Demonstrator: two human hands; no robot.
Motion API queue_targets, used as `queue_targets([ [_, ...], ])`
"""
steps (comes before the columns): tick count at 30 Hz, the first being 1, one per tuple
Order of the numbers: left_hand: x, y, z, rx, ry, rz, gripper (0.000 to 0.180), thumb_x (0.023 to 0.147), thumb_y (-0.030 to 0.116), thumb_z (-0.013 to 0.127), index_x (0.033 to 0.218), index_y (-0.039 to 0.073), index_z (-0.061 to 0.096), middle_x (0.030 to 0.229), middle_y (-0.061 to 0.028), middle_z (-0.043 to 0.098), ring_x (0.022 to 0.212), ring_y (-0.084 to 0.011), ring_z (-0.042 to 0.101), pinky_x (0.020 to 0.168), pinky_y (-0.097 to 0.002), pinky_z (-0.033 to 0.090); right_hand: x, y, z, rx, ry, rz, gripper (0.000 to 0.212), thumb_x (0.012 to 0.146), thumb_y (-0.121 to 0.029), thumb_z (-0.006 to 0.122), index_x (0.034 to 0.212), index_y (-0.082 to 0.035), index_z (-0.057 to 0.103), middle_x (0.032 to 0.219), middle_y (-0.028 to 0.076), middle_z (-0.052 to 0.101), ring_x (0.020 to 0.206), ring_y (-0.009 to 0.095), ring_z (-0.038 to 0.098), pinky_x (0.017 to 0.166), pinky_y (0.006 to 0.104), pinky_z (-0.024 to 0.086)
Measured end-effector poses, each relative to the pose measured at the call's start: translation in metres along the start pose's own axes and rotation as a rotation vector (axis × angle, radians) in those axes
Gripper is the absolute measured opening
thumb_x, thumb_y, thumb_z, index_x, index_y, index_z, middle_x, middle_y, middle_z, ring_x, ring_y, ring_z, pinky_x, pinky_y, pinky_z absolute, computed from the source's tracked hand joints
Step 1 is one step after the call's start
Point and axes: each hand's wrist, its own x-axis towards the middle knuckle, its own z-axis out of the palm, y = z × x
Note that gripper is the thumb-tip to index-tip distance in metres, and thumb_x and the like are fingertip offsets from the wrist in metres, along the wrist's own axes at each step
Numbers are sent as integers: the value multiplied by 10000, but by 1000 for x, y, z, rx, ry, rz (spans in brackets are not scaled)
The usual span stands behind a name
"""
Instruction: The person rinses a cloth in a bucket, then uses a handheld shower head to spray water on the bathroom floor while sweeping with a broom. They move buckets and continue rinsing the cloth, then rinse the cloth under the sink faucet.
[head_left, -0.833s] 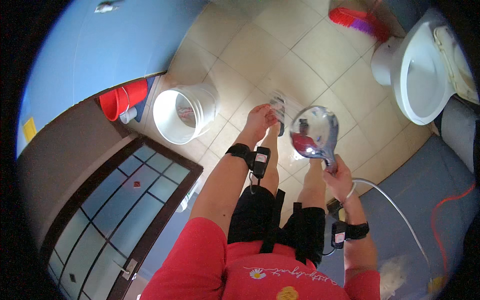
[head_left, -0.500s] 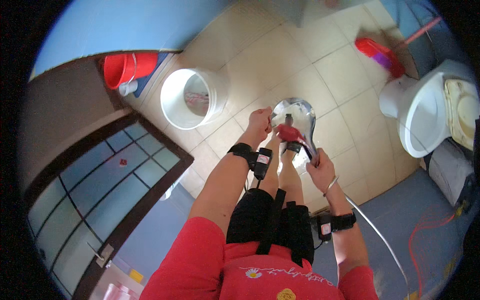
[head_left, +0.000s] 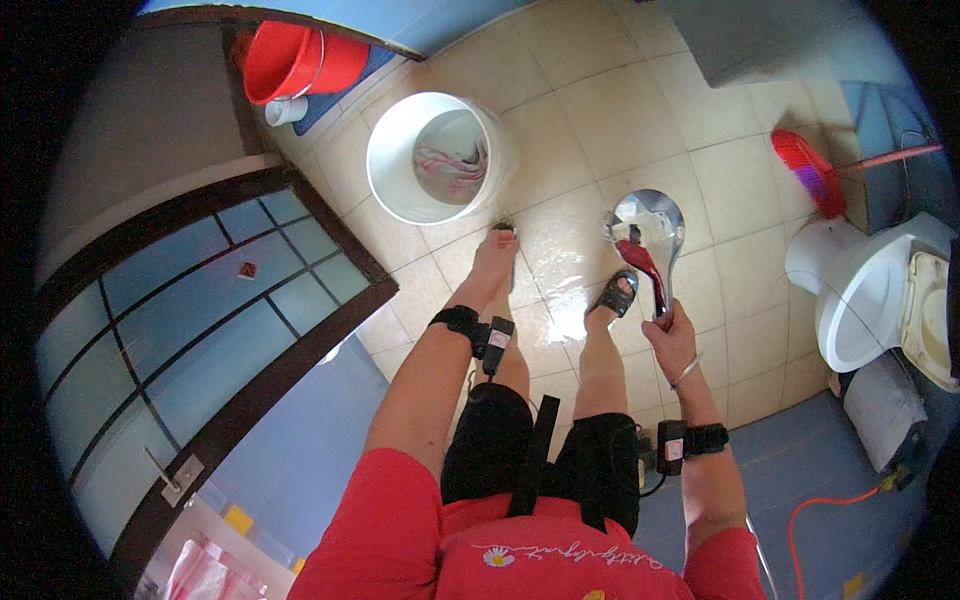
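A chrome hand shower with a wide round head is in my right hand, whose fingers are wrapped round its handle. Its shiny surface mirrors red and dark shapes. My left hand hangs to the left above my left foot, fingers curled in; what they hold, if anything, is hidden. Just beyond it stands a white bucket with pink and white cloth lying in it. Beneath the hands the floor tiles look wet and shiny. A dark slipper is on my right foot.
At the far left are a red bucket and a small white cup. A framed glass door takes up the left side. To the right are a white toilet, a red brush head and an orange cord.
My right hand has moved the shower head to the right, away from my left hand. My left hand has shifted slightly left, nearer the white bucket. My feet now show farther apart.
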Motion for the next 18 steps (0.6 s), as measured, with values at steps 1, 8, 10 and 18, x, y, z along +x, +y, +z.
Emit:
queue_targets([
  [1, 7, -9, -10, 2, 95, 63, 279, 811, 247, 567, 951, 6, 557, 914, -116, 616, 866, -235, 584, 735, -340, 458, 0, -3, 7, 47, 12, -15, 207, 703, -77, 634, 803, -42, 457, 621, -27, 402, 571, 83, 380, 508, 238, 353],
  [8, 88, -44, -103, 342, 175, 286, 278, 802, 228, 542, 994, 28, 555, 880, -155, 610, 843, -298, 586, 729, -367, 464, -3, -7, 45, 77, 130, 110, 195, 722, -14, 624, 854, -61, 488, 651, -45, 407, 593, 61, 388, 517, 205, 341],
  [10, 122, -43, -127, 406, 134, 319, 301, 790, 215, 553, 1022, 23, 548, 941, -171, 595, 894, -318, 566, 774, -380, 448, -2, -1, 51, 163, 168, 156, 194, 728, -6, 618, 853, -64, 482, 673, -45, 414, 612, 61, 394, 542, 201, 347],
  [18, 262, -34, -155, 755, -55, 292, 579, 746, 269, 627, 1248, 65, 421, 1231, -187, 451, 1153, -347, 406, 960, -441, 330, 10, 28, 55, 253, 256, 353, 199, 760, -13, 616, 909, -68, 497, 753, -33, 458, 675, 62, 430, 612, 201, 368],
])
